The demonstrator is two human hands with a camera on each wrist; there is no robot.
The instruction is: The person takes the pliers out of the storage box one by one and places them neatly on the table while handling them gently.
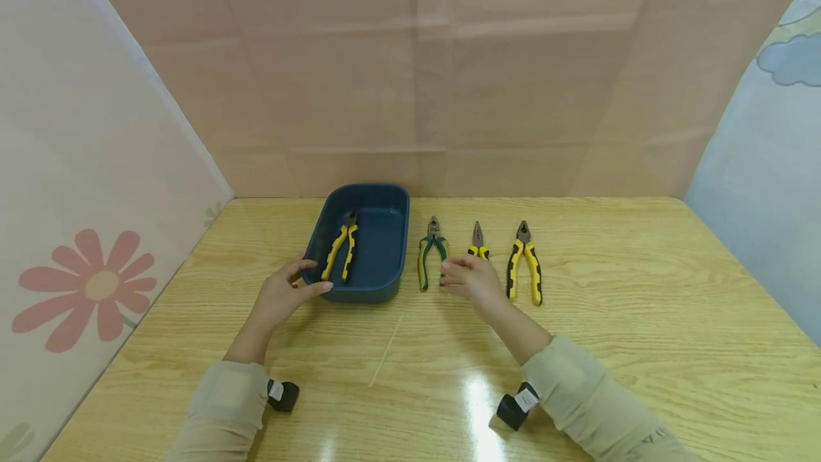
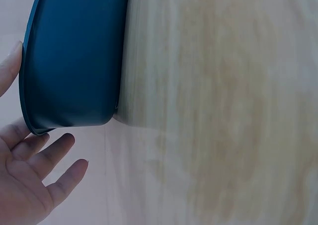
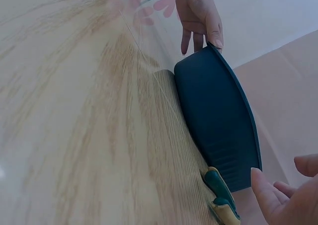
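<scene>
A dark blue rectangular tub (image 1: 383,262) stands left of centre in the head view, and a pair of yellow-and-black pliers (image 1: 333,254) lies inside it. My left hand (image 1: 280,296) holds the tub's near left corner, thumb on the front rim and fingers at the left side. My right hand (image 1: 474,285) hovers with relaxed fingers beside the green-handled pliers (image 1: 422,261), holding nothing. It partly covers the needle-nose pliers (image 1: 477,236). To its right lie more yellow-and-black pliers (image 1: 524,232). In the right wrist view, the right fingertips appear near the tub (image 3: 216,111).
Everything lies on a light wood-grain table (image 1: 641,291). A brownish sheet (image 1: 513,91) hangs behind it, with printed panels (image 1: 64,162) at the sides. Small black devices (image 1: 513,411) are strapped to both wrists.
</scene>
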